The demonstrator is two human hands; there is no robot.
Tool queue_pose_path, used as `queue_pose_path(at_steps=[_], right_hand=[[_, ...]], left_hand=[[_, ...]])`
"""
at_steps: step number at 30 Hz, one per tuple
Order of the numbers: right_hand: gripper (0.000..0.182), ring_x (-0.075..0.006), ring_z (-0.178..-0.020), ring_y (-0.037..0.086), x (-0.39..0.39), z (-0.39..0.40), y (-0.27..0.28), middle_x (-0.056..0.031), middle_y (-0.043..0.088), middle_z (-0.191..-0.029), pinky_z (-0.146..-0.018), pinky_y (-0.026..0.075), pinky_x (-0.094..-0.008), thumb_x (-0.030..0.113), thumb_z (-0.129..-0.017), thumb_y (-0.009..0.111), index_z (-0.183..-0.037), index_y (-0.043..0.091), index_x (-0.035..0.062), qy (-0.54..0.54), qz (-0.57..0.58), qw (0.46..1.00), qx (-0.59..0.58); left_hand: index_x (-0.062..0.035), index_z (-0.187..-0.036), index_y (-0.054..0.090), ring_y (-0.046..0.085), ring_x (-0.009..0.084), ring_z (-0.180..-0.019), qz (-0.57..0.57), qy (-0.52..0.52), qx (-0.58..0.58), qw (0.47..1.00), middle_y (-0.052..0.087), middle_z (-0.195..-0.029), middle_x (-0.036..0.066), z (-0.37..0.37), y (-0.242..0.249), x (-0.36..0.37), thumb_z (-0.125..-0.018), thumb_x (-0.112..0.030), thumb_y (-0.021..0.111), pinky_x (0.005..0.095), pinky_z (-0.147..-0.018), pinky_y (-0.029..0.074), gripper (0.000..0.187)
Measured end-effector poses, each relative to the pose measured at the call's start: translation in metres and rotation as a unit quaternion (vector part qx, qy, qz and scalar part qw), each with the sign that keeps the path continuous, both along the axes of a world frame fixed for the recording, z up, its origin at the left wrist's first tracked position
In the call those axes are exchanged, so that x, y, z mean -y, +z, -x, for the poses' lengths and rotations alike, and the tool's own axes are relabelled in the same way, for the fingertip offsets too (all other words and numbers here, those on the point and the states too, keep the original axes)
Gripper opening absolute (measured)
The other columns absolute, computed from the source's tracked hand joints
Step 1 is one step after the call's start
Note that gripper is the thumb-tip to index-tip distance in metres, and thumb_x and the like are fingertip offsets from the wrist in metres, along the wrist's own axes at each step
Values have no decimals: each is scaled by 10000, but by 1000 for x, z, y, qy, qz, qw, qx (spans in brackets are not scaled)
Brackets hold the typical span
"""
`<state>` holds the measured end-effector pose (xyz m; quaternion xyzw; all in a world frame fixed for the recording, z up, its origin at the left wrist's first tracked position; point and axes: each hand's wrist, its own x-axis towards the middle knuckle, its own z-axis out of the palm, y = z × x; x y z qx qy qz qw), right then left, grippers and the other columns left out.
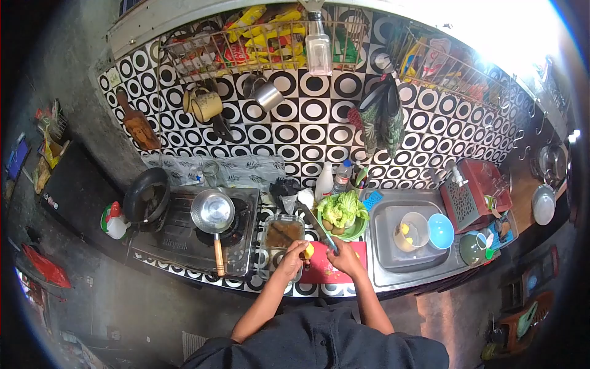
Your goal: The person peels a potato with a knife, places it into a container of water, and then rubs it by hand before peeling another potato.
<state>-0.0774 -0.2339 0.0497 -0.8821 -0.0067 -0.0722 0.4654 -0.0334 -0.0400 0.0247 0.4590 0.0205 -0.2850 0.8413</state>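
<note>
My left hand (294, 261) is closed around a small yellow vegetable piece (308, 251), perhaps peeled potato, above the left side of the red cutting board (335, 264). In my right hand (346, 259) is a knife (317, 225), gripped by its blue handle, the blade pointing up and to the left. The blade passes in front of a green basket (355, 234) that holds leafy greens (342, 209) and several brownish round items. Close to my left hand stands a clear container (264, 246) with brownish contents. Small bits lie on the board.
To the left, a saucepan (212, 212) sits on the gas stove (178, 234), beside a dark wok (146, 197). At right, the sink (384, 246) holds a tub (410, 232) with yellow pieces and a blue bowl (440, 231). Bottles (342, 175) stand behind the basket.
</note>
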Motion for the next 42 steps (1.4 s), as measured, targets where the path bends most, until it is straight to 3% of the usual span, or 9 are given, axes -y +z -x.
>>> queue_pose_path(at_steps=[7,8,12,19,24,27,32,38,42], right_hand=[[366,-202,-746,606,-3,0,13,-139,649,-870,-703,499,-334,152,-854,654,-1165,575,-23,-27,-67,997,25],[311,-125,-728,582,-3,-2,11,-61,629,-858,-671,492,-281,104,-859,662,-1137,583,-11,-50,-107,993,10],[291,-23,-676,453,-1,-8,21,64,515,-786,-591,407,-197,42,-828,694,-1095,578,38,-62,-319,946,-26],[236,-23,-634,473,10,0,40,45,537,-763,-547,396,-201,65,-875,640,-1100,579,33,-61,-380,921,-59],[281,-28,-652,491,32,7,44,4,644,-870,-570,410,-205,115,-923,602,-1183,568,13,-38,-355,934,-29],[264,-31,-668,508,38,10,50,-1,651,-894,-576,410,-193,110,-927,592,-1172,572,12,-68,-364,929,-28],[235,-80,-838,564,45,12,67,-3,634,-880,-791,454,-245,102,-937,566,-1152,570,7,-58,-343,937,19],[226,-76,-844,555,63,14,71,-8,622,-885,-785,450,-242,112,-949,546,-1143,570,0,-29,-345,937,35],[226,-84,-826,553,79,16,76,-20,631,-894,-754,456,-253,123,-960,525,-1145,574,4,-4,-332,941,64]], left_hand=[[-71,-1159,536,560,120,-894,-10,-37,51,998,586,-1003,37,-11,8,-2,-922,-211,601,282,-707,440,283],[-66,-1170,529,560,121,-902,-7,-38,56,998,583,-1016,42,-13,13,0,-921,-203,602,279,-714,441,292],[-59,-1188,515,566,129,-928,8,-53,61,997,576,-1036,43,-18,26,8,-921,-193,603,274,-748,450,312],[-63,-1225,523,568,92,-900,-11,-41,136,990,588,-1032,22,-18,41,27,-915,-153,623,241,-738,458,338],[-2,-1353,412,547,158,-1100,-54,-28,232,971,546,-1174,96,-26,61,43,-840,2,677,289,-956,450,577],[14,-1352,407,539,162,-1109,-61,-19,294,954,536,-1193,93,-30,66,56,-827,25,680,283,-967,438,592],[39,-1325,421,526,153,-1118,-97,-4,352,931,526,-1211,92,-23,82,77,-792,94,676,277,-963,435,593],[38,-1318,431,545,162,-1107,-39,-14,303,952,522,-1196,75,-22,81,99,-781,111,675,279,-968,450,594],[16,-1321,434,553,162,-1088,-86,-17,371,925,508,-1180,65,-21,102,108,-753,96,704,283,-944,466,634]])
